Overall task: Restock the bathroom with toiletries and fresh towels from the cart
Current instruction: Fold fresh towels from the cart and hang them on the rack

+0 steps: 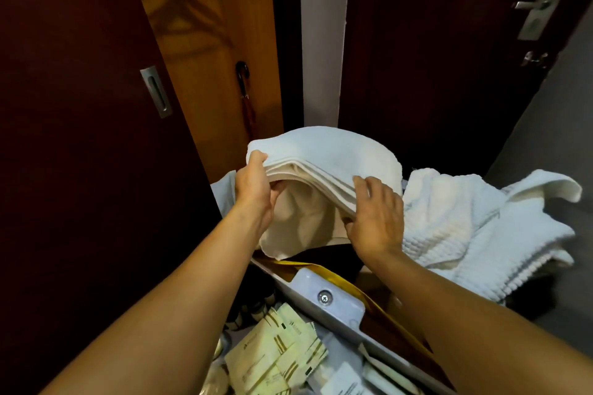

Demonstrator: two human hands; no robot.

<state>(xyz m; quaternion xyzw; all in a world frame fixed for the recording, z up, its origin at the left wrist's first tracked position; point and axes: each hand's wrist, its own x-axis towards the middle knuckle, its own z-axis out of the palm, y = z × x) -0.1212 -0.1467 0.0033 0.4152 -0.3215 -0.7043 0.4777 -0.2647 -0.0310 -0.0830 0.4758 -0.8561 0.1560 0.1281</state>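
A folded white towel (333, 154) is lifted above the cart (333, 308), its layers bending down in the middle. My left hand (255, 184) grips its left edge, thumb on top and fingers underneath. My right hand (377, 218) holds the right side of the fold, fingers spread over the layers and thumb tucked below. Cream toiletry sachets (279, 353) lie in the cart's near tray.
A heap of ribbed white towels (475, 221) lies on the cart's right side. A dark sliding door (80, 138) stands at left, an orange wooden panel with a hanging umbrella (245, 96) behind, and a dark door with a metal handle (536, 9) at right.
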